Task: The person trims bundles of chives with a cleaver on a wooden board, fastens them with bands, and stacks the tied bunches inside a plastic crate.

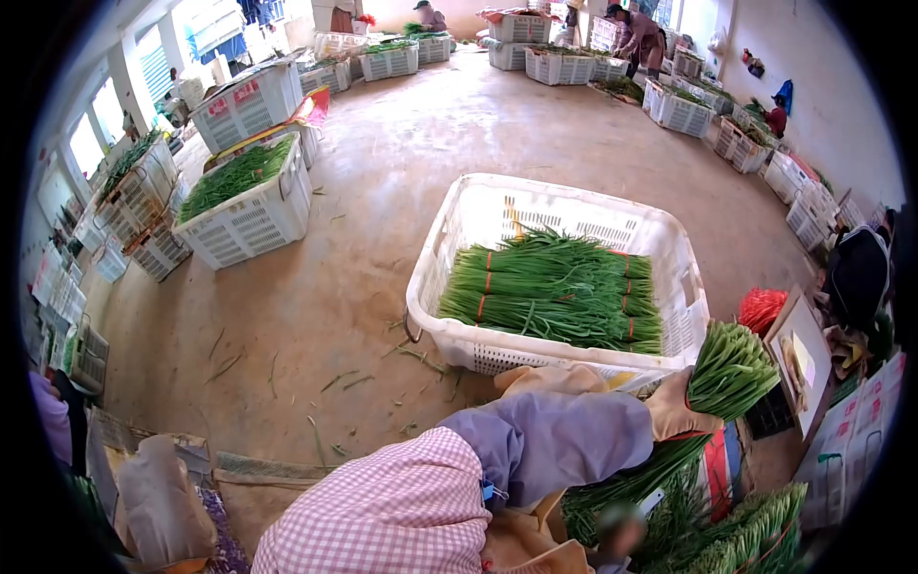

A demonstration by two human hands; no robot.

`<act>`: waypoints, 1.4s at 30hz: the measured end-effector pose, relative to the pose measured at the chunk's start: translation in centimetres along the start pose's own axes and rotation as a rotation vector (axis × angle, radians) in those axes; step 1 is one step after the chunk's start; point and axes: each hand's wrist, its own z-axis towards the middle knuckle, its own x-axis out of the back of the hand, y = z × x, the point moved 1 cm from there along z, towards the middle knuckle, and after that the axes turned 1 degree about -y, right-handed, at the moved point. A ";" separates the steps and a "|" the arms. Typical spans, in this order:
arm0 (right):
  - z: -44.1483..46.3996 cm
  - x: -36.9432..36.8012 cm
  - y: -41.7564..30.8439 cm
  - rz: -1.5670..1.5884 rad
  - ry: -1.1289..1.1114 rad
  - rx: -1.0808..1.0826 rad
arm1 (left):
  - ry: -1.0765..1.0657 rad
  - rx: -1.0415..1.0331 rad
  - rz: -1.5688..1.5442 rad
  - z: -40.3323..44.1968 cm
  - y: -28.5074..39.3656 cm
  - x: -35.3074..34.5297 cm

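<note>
My left hand (677, 408) reaches across from the left, its fingers wrapped round a bundle of chives (732, 371). The thick stalk ends point up and to the right, and a red band shows below the hand. Low in the view, a blurred shape that appears to be my right hand (622, 532) is close to loose green leaves; its fingers cannot be made out. A small pale flat piece (651, 500) lies just above it. In front stands a white plastic crate (564, 191) holding several banded chive bundles (555, 287) laid in rows.
More chives (755, 536) lie at the lower right. A red bunch of ties (763, 310) and a board (801, 364) are beside the crate at right. Filled crates (251, 228) stand at left, others along the walls. A person (643, 38) bends over crates at the back. Leaf scraps litter the floor.
</note>
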 end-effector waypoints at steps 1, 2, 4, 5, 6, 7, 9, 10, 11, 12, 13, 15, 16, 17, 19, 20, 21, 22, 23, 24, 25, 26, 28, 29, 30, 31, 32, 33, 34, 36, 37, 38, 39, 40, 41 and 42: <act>-0.6 -0.3 -1.6 0.018 0.008 0.065 | 0.027 -0.008 -0.001 -0.1 0.4 0.0; -0.8 -0.1 -3.8 0.047 0.021 0.126 | 0.031 -0.007 -0.158 0.0 0.0 -0.2; -0.6 -1.1 -7.3 0.006 0.121 0.347 | 0.072 -0.043 -0.067 0.0 -0.5 -0.3; -0.7 -1.2 -8.7 -0.076 0.148 0.538 | 0.075 -0.018 0.006 -0.5 1.5 -0.4; -0.7 -1.5 -10.2 -0.160 0.191 0.727 | 0.039 0.012 0.021 -0.2 0.6 -0.1; -0.9 -1.5 -12.5 0.350 0.221 0.195 | -0.015 0.045 0.029 0.3 -1.1 0.1; -3.1 -3.4 -18.1 0.223 0.183 0.153 | 0.008 0.092 -0.159 0.3 -2.3 -0.3; -3.6 -3.9 -19.1 0.175 0.110 0.212 | -0.001 0.109 -0.129 0.1 -2.2 -0.5; -3.9 -4.3 -19.8 0.123 0.020 0.272 | -0.001 0.113 -0.095 0.1 -2.1 -0.6; -4.0 -4.4 -19.6 0.041 -0.016 0.264 | -0.023 0.131 -0.097 0.0 -2.5 -1.0; -3.9 -4.6 -19.3 -0.041 -0.065 0.256 | -0.035 0.141 -0.095 0.2 -2.9 -1.2; -4.7 -6.3 -19.9 -0.155 -0.102 0.277 | -0.095 0.200 -0.113 -0.2 -2.8 -1.8; -4.6 -6.6 -19.6 -0.147 -0.122 0.267 | -0.117 0.240 -0.126 -0.4 -2.9 -2.2; -4.5 -6.6 -19.5 -0.159 -0.111 0.321 | -0.133 0.271 -0.137 -0.5 -3.3 -2.7; -4.6 -6.2 -20.1 -0.027 -0.101 0.298 | -0.106 0.287 -0.143 -0.8 -4.1 -3.2; -4.4 -5.9 -19.9 0.010 -0.085 0.318 | -0.130 0.193 -0.095 -0.9 -3.6 -3.6; -4.1 -5.5 -19.5 0.002 -0.058 0.338 | -0.152 0.098 -0.046 -1.0 -3.0 -3.9; -4.2 -5.5 -19.6 -0.014 -0.058 0.340 | -0.170 0.108 -0.052 -1.2 -2.8 -4.0; -4.4 -5.4 -19.9 -0.030 -0.052 0.337 | -0.189 0.124 -0.060 -1.3 -3.0 -4.0; -4.7 -5.7 -20.2 -0.013 -0.064 0.337 | -0.212 0.182 -0.084 -1.3 -3.3 -3.9; -4.8 -6.1 -20.5 0.003 -0.073 0.339 | -0.223 0.194 -0.067 -1.5 -3.4 -3.9; -5.0 -6.5 -21.0 0.043 -0.098 0.329 | -0.241 0.201 -0.036 -1.5 -3.5 -3.9; -5.0 -7.0 -20.1 0.176 -0.131 0.283 | -0.248 0.248 -0.083 -2.2 -4.3 -4.1; -5.1 -7.0 -19.3 0.208 -0.152 0.219 | -0.271 0.255 -0.085 -2.3 -4.7 -4.3; -5.2 -7.1 -19.0 0.188 -0.122 0.271 | -0.291 0.266 -0.087 -2.6 -4.8 -4.3; -5.2 -7.0 -18.8 0.191 -0.119 0.259 | -0.312 0.274 -0.088 -2.6 -4.7 -4.2; -5.4 -6.8 -18.6 0.194 -0.116 0.244 | -0.339 0.324 -0.058 -2.6 -4.5 -4.1; -5.5 -6.6 -18.4 0.195 -0.111 0.227 | -0.357 0.328 -0.015 -2.5 -4.6 -3.8; -5.6 -6.9 -18.1 0.268 -0.066 0.214 | -0.376 0.332 0.027 -2.3 -5.1 -3.4; -5.6 -6.3 -17.6 0.317 -0.053 0.208 | -0.459 0.338 0.021 -1.8 -5.8 -2.8; -5.9 -5.9 -17.4 0.340 -0.046 0.198 | -0.514 0.379 -0.024 -1.6 -6.0 -2.6; -6.0 -5.7 -17.4 0.442 -0.103 0.205 | -0.569 0.418 -0.068 -1.3 -5.9 -2.2; -6.3 -5.5 -17.6 0.462 -0.125 0.163 | -0.624 0.457 -0.109 -0.8 -5.4 -1.7; -6.5 -5.3 -17.8 0.484 -0.146 0.124 | -0.653 0.498 -0.103 -0.6 -3.4 -1.5; -6.6 -5.2 -17.9 0.507 -0.166 0.089 | -0.721 0.488 -0.037 -0.2 -3.0 -1.1; -6.8 -5.2 -17.8 0.518 -0.168 0.073 | -0.787 0.476 0.028 0.1 -2.9 -0.7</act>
